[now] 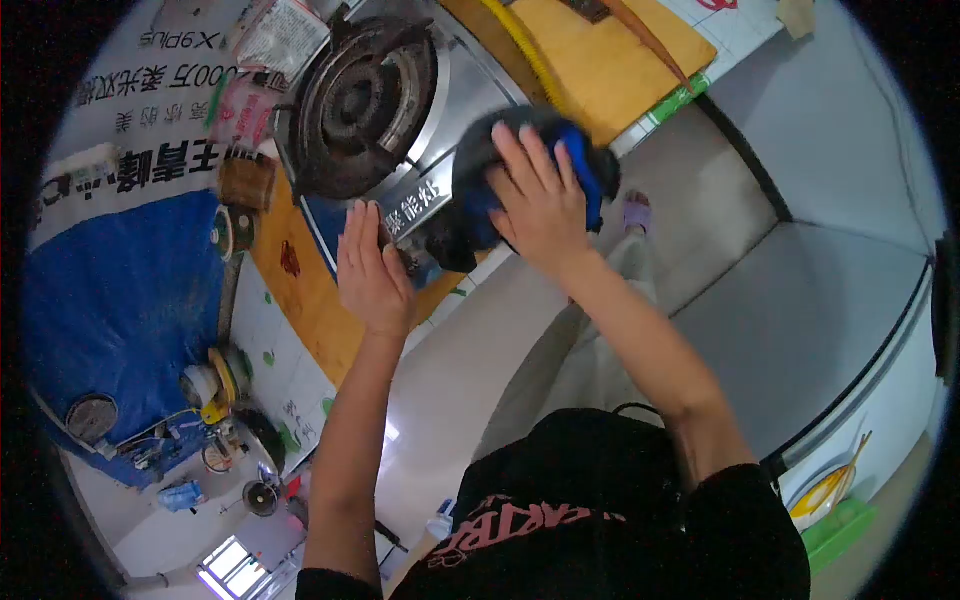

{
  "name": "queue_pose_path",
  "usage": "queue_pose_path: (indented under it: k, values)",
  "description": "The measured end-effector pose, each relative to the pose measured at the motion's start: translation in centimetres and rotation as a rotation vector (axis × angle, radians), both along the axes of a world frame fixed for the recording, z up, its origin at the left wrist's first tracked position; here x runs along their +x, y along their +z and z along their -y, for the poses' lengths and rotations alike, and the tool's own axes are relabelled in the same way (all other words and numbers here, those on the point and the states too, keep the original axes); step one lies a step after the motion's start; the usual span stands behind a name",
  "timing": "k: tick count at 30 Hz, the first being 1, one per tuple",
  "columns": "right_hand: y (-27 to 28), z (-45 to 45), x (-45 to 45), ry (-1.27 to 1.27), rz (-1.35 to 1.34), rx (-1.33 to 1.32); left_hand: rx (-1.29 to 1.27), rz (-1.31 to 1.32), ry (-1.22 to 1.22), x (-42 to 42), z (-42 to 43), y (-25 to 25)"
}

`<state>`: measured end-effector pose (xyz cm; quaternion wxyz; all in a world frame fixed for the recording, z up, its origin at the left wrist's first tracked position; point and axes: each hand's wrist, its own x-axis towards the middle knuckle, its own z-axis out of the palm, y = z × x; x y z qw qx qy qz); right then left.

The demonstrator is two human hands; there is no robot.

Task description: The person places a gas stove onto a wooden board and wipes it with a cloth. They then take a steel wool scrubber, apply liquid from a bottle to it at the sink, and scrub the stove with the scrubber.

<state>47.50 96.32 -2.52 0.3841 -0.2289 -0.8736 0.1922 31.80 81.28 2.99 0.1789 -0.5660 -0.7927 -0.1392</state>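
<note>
A dark, crumpled cloth with a bright blue part (590,172) lies over the front corner of a gas stove (445,100). My right hand (545,200) presses down on this cloth, fingers spread and curved over it. Some of the cloth's edge is blurred. My left hand (372,270) rests with fingers stretched out against the stove's near edge, by the silver front panel with printed characters (420,205). It holds nothing that I can see. A round black burner (365,105) sits on the stove beyond both hands.
The stove stands on a wooden-coloured board (300,280) along a tiled counter. A yellow hose (520,45) runs behind the stove. Small packets (240,115) and a tape roll (233,232) lie at its left. Pans and tools (255,440) are further left; a grey cabinet (810,300) is at right.
</note>
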Motion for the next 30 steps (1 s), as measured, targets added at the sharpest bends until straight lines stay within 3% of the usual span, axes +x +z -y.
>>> queue_pose_path:
  k: [3, 6, 8, 11, 17, 23, 26, 30]
  values:
    - [-2.0, 1.2, -0.3, -0.104, -0.03, -0.01, -0.013, 0.014, 0.007, -0.3, 0.1, -0.2]
    - [-8.1, 3.2, 1.7, -0.097, 0.032, 0.034, -0.02, -0.011, 0.014, -0.4, 0.1, -0.3]
    - [-7.9, 2.9, 2.4, -0.075, 0.101, 0.046, -0.011, -0.001, 0.017, -0.3, 0.0, -0.3]
    - [-2.3, 1.3, 1.5, -0.093, 0.004, -0.032, -0.025, 0.039, 0.022, 0.0, -0.3, 0.0]
    - [-4.3, 1.8, 3.3, -0.104, 0.04, 0.091, -0.003, 0.03, 0.016, -0.5, -0.1, -0.4]
    - [-0.2, 0.5, 3.4, -0.093, 0.078, 0.047, -0.02, 0.035, 0.007, -0.3, 0.2, -0.5]
    - [-3.9, 1.7, 4.5, -0.125, 0.118, 0.131, 0.019, -0.002, 0.0, -0.6, -0.1, -0.7]
    - [-0.8, -0.1, 3.2, -0.03, 0.093, 0.105, 0.016, -0.017, 0.003, -0.2, -0.2, -0.5]
